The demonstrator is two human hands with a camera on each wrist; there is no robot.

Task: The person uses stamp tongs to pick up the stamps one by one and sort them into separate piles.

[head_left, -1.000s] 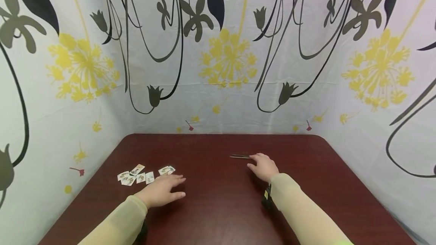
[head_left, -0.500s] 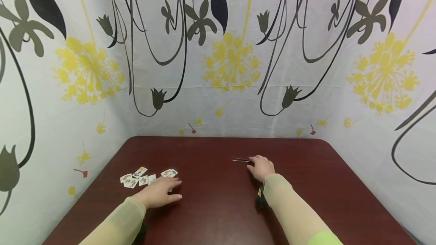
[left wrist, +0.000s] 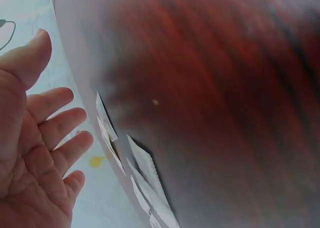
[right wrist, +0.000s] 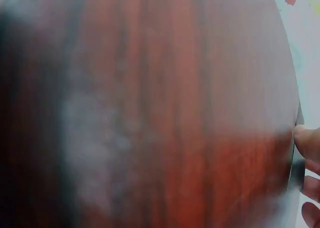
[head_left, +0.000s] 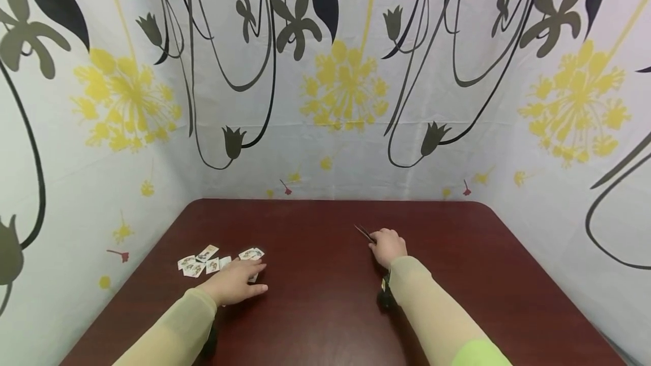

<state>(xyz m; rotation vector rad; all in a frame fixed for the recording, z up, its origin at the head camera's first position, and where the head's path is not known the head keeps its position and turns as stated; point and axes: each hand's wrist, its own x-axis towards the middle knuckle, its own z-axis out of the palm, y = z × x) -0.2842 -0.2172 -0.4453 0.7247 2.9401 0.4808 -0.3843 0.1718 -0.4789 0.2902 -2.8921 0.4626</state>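
Observation:
Several small white stamps (head_left: 194, 269) with coloured pictures lie on the dark red table, some overlapping. In the head view my left hand (head_left: 235, 283) is held over the nearer stamps with its fingers spread, hiding part of them. Perforated edges show on the stamps (left wrist: 146, 168) in the left wrist view, where the left palm (left wrist: 35, 183) holds nothing. To the right, my right hand (head_left: 388, 247) pinches slim metal tweezers (head_left: 363, 232), whose tips point away and leftward. Only the thumb and some fingertips (right wrist: 310, 143) of that hand show in the right wrist view.
The table (head_left: 315, 321) has rounded far corners. White cloth (head_left: 335, 168) printed with flowers hangs round its far side and both flanks. Two more stamps (head_left: 251, 253) lie just beyond the left hand, slightly apart from the main group.
The tweezers have swung from pointing left to pointing away and leftward in the right hand. My left hand has shifted slightly left, over the nearer stamps.

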